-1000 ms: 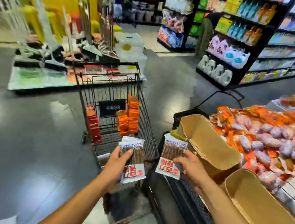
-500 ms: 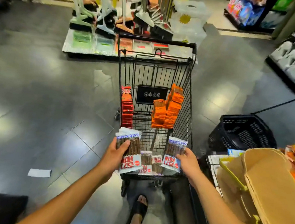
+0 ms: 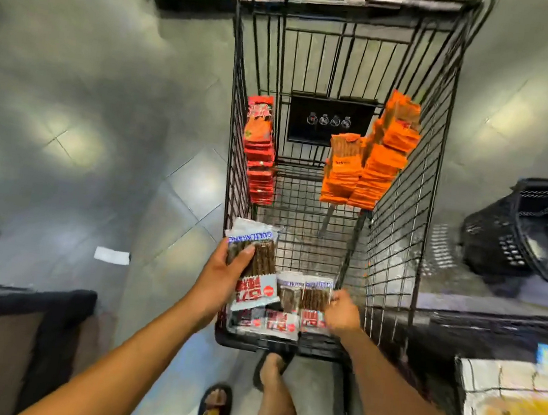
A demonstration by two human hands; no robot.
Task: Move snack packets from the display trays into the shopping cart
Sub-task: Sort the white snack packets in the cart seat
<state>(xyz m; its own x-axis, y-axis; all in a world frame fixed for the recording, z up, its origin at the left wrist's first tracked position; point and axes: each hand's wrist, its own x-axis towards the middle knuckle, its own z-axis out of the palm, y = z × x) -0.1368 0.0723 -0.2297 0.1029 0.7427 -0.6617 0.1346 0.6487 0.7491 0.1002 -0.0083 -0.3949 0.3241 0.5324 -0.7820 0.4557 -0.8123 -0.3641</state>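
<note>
Two hands worked at the near end of the shopping cart (image 3: 404,202). The left hand (image 3: 219,276) gripped a stack of packets (image 3: 257,260), thumb across its front, over the near-left corner. The right hand (image 3: 344,316) pinched one packet (image 3: 316,297) low inside, touching the laid packets (image 3: 280,325). Placing seemed under way; next, both loads needed releasing inside.

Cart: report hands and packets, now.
Left hand grips packet stack over cart rim. Right hand holds single packet low inside. Nothing blocks the drop.
</note>
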